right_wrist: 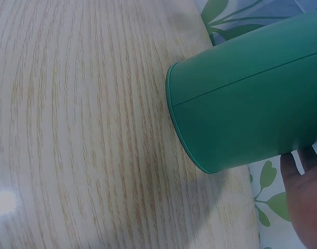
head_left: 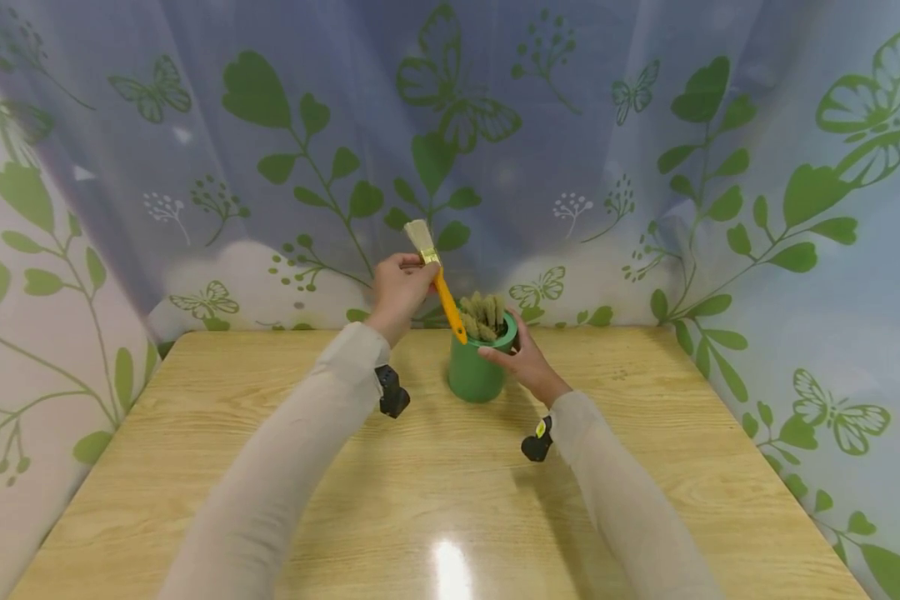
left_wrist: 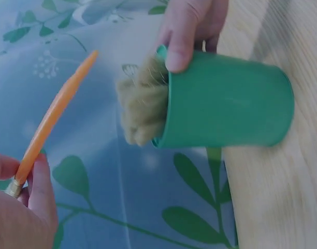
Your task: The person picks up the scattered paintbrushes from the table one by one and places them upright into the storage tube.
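My left hand (head_left: 403, 293) pinches a paintbrush (head_left: 447, 298) near its metal ferrule, pale bristles up and the orange-yellow handle slanting down in front of the pot's rim. In the left wrist view the handle (left_wrist: 60, 104) stands apart from the pot, and the bristles are out of sight. A green cylindrical pot (head_left: 476, 371) is upright on the table, filled with fuzzy, olive-tan finger-shaped stalks (head_left: 484, 313). With the thumb on the near side of the rim and fingers round the far side, my right hand (head_left: 528, 364) holds the pot; its fingers (right_wrist: 306, 166) are partly visible in the right wrist view.
Beneath is a light wood-grain table (head_left: 435, 475), with a bright reflection near its front. A curtain (head_left: 330, 167) printed with green leaves and butterflies hangs close behind the pot and along both sides. Small black devices (head_left: 392, 392) sit at both wrists.
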### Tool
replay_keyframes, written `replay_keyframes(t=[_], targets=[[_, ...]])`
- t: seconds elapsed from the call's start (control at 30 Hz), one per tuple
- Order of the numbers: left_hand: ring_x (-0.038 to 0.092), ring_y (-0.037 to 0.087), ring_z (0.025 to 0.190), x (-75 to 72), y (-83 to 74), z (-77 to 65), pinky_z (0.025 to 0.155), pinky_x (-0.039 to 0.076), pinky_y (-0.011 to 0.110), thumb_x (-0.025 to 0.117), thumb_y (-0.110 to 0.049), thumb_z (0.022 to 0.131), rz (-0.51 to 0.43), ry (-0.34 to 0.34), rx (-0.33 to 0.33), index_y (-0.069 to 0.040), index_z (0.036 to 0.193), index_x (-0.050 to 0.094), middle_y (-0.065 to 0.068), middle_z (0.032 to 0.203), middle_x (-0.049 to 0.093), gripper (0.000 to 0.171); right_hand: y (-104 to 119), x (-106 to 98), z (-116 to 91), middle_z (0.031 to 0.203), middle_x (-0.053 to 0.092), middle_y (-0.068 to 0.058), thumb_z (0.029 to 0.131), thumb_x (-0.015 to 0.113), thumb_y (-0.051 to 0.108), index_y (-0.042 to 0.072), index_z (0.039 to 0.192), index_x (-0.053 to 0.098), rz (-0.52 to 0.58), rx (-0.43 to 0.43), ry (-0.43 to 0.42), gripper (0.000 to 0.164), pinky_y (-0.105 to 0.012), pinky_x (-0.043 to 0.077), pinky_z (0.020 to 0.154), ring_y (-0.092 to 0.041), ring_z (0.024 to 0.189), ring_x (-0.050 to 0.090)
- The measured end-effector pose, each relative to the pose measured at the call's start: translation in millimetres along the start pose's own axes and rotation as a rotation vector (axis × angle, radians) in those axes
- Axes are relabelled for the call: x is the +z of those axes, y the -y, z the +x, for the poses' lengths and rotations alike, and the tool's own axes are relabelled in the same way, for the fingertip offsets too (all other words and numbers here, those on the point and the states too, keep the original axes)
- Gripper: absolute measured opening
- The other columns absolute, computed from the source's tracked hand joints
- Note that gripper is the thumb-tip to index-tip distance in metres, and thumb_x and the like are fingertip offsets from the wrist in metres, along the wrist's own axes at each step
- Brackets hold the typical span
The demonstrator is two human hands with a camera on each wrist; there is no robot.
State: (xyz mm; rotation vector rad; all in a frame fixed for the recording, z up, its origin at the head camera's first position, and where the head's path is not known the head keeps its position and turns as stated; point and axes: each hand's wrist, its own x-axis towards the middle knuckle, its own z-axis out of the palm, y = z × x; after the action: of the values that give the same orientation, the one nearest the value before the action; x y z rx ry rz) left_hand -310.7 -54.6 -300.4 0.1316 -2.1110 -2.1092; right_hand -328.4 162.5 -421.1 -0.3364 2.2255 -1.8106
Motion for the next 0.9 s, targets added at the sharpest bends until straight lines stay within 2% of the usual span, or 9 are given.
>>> replay_keyframes(t=[0.1, 0.2, 0.4, 0.5, 0.63, 0.9], targets=[[0.067, 0.024, 0.086, 8.0, -5.1, -2.8, 0.077, 0.058, 0.028, 0.064, -0.011, 0.091, -0.040, 0.009, 0.034, 0.004, 0.114, 0.058, 0.019, 0.107, 0.066, 0.028, -1, 0, 1, 0.160, 0.005, -0.012, 0.091, 0.067, 0.027, 0.022, 0.155, -0.004, 0.007, -0.006, 0.001, 0.095, -0.053, 0.023, 0.116, -0.031, 0.145, 0.014], [0.067, 0.025, 0.090, 14.1, -7.9, -5.0, 0.079, 0.058, 0.030, 0.066, -0.013, 0.091, -0.029, 0.018, 0.070, 0.002, 0.111, 0.062, 0.018, 0.106, 0.068, 0.026, -1, 0, 2, 0.160, 0.005, -0.010, 0.092, 0.066, 0.026, 0.021, 0.155, -0.004, 0.016, -0.009, 0.003, 0.094, -0.053, 0.021, 0.116, -0.030, 0.146, 0.014], [0.064, 0.021, 0.095, 20.6, -5.6, -10.5, 0.080, 0.056, 0.033, 0.068, -0.023, 0.090, 0.110, 0.034, 0.133, -0.004, 0.109, 0.065, 0.010, 0.105, 0.068, 0.026, -1, 0, 1, 0.160, 0.007, -0.010, 0.092, 0.066, 0.025, 0.024, 0.154, -0.004, 0.023, -0.001, 0.002, 0.094, -0.052, 0.020, 0.117, -0.029, 0.146, 0.013], [0.062, 0.021, 0.099, 24.2, 0.3, -12.3, 0.082, 0.055, 0.035, 0.068, -0.025, 0.090, 0.189, 0.024, 0.166, -0.006, 0.109, 0.065, 0.008, 0.107, 0.066, 0.026, 0, 0, 1, 0.160, 0.008, -0.010, 0.092, 0.065, 0.025, 0.025, 0.154, -0.003, 0.019, -0.004, -0.001, 0.093, -0.052, 0.020, 0.117, -0.029, 0.146, 0.012], [0.062, 0.022, 0.102, 30.0, 10.9, -13.5, 0.085, 0.055, 0.036, 0.068, -0.025, 0.091, 0.255, 0.021, 0.175, -0.007, 0.109, 0.065, 0.007, 0.110, 0.067, 0.025, 1, 1, 1, 0.160, 0.007, -0.010, 0.091, 0.066, 0.026, 0.024, 0.155, -0.004, 0.014, 0.001, -0.007, 0.094, -0.052, 0.021, 0.117, -0.029, 0.146, 0.013], [0.064, 0.022, 0.099, 39.6, 32.5, -13.9, 0.082, 0.056, 0.036, 0.068, -0.023, 0.091, 0.371, 0.064, 0.186, -0.008, 0.109, 0.067, 0.007, 0.108, 0.068, 0.023, 1, 1, 0, 0.161, 0.002, -0.009, 0.091, 0.067, 0.031, 0.025, 0.154, -0.006, -0.001, 0.019, -0.007, 0.097, -0.052, 0.021, 0.117, -0.029, 0.146, 0.010]])
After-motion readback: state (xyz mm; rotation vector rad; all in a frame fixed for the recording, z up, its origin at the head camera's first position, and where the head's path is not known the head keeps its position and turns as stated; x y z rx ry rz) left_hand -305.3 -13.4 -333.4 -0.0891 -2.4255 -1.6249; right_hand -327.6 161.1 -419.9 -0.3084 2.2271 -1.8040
